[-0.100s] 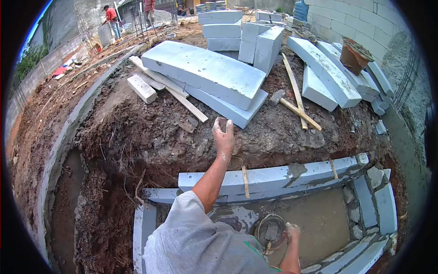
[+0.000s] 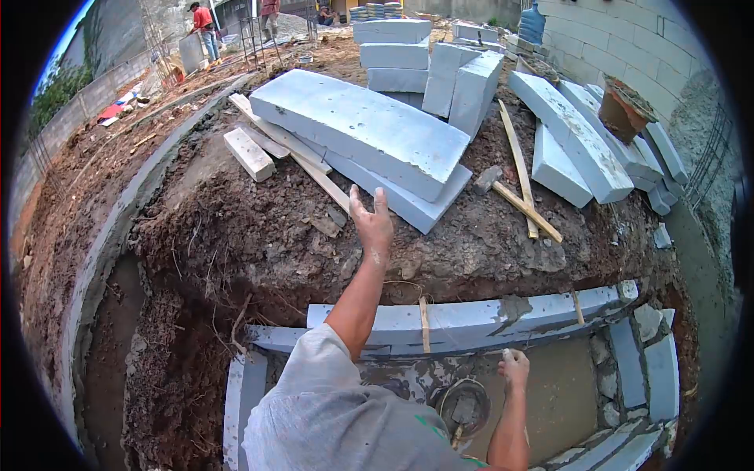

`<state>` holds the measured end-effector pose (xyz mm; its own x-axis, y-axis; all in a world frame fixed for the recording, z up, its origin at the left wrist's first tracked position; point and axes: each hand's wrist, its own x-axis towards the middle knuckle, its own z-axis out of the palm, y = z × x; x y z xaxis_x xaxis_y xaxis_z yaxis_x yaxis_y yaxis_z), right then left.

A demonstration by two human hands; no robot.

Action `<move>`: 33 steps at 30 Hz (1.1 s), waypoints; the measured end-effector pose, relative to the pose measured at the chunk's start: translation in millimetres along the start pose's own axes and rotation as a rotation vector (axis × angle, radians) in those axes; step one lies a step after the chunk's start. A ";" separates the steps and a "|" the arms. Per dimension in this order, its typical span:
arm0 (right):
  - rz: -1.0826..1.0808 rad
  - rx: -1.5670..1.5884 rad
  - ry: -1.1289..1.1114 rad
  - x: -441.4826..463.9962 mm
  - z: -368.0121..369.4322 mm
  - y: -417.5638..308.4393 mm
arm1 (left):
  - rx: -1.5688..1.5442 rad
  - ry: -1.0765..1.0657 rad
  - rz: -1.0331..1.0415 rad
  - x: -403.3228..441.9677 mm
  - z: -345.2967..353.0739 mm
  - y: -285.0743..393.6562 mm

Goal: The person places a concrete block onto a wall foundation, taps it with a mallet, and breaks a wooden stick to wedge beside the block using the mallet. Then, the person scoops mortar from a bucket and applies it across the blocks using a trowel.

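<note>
My left hand [image 2: 371, 225] is open, thumb and fingers apart, reaching over the soil bank just short of two stacked pale blocks. The upper block [image 2: 361, 129] lies flat and askew on the lower block [image 2: 424, 210]. My right hand [image 2: 514, 366] has its fingers curled in, with nothing seen in them. It is above the wet floor of the pit, to the upper right of a round bucket [image 2: 481, 399] and apart from it. In the bucket rests a trowel [image 2: 465, 408], its handle at the near rim.
A low block wall [image 2: 463, 319] with wooden strips across its top runs between me and the bank. A hammer [image 2: 522, 206], a wood strip [image 2: 514, 165] and a small offcut [image 2: 250, 154] lie on the soil. More blocks [image 2: 577, 137] are piled behind; a person [image 2: 206, 33] stands far off.
My right hand has left the bucket's rim and risen forward. The left hand has shifted slightly left and up, its fingers spreading. The camera view has turned slightly.
</note>
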<state>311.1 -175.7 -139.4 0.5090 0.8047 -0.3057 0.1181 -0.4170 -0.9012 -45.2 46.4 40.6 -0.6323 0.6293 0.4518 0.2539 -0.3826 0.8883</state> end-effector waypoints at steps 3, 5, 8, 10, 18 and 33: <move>-0.310 0.091 -0.136 41.3 36.1 -161.2 | -0.033 0.118 -0.069 42.9 17.3 8.5; -0.610 0.081 -0.170 63.1 78.3 -243.8 | -0.019 0.154 -0.118 66.8 26.7 5.2; -0.934 0.126 -0.169 111.6 142.9 -337.9 | -0.041 0.186 -0.125 82.8 38.7 5.9; -0.760 0.114 -0.147 123.9 178.9 -384.5 | -0.121 0.158 -0.194 87.5 46.8 -0.4; -0.513 0.241 -0.516 188.2 234.6 -405.2 | -0.253 0.187 -0.279 104.2 66.0 -11.0; -0.723 -0.134 -0.129 47.4 192.1 -330.5 | -0.695 -0.171 -0.437 123.6 -17.2 -1.9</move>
<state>132.4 81.5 84.9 0.1619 0.9375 0.3080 0.4927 0.1936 -0.8484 -136.4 113.3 93.3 -0.4353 0.8901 0.1346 -0.5323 -0.3751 0.7589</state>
